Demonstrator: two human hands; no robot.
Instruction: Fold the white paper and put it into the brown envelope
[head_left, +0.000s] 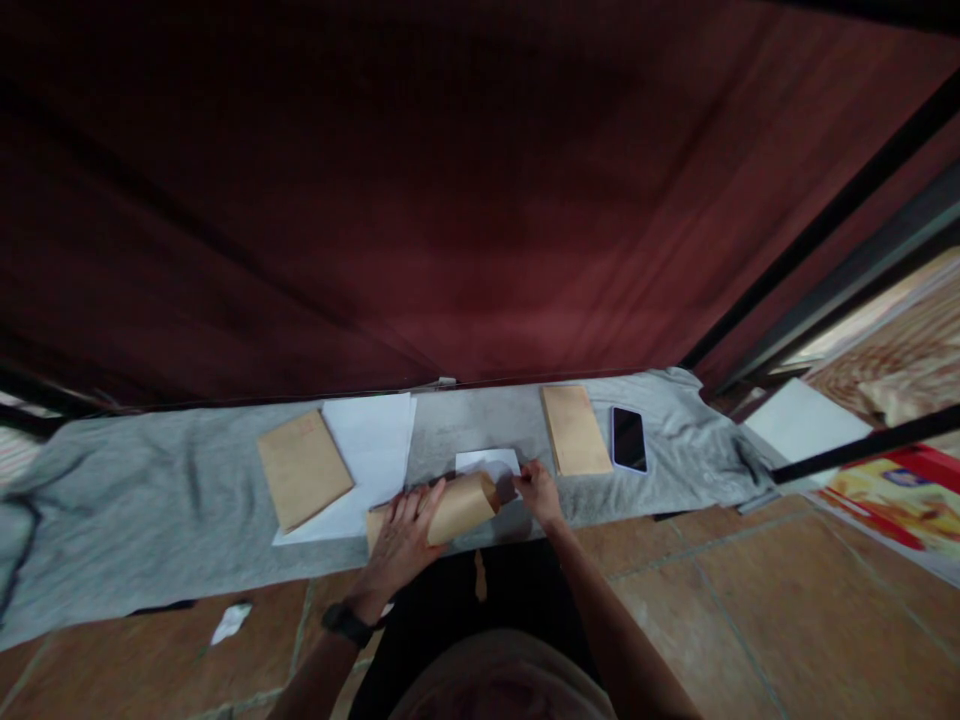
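Phone (629, 440) on grey cloth (172, 490); white scrap (231, 622), perhaps tissue, on tiles (675, 610).

Red marks (307, 425) on envelope (304, 472), blue label (905, 478) on packaging (892, 503) (both unreadable)

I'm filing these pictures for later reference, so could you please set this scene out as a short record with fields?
Left hand: spread over a brown envelope
Right hand: fingers curled by a small white sheet, near the envelope's open end; grip unclear
Left side: another brown envelope, overlapping large white paper
Right side: brown envelope, then a dark-screened phone
Surface: rumpled grey cloth
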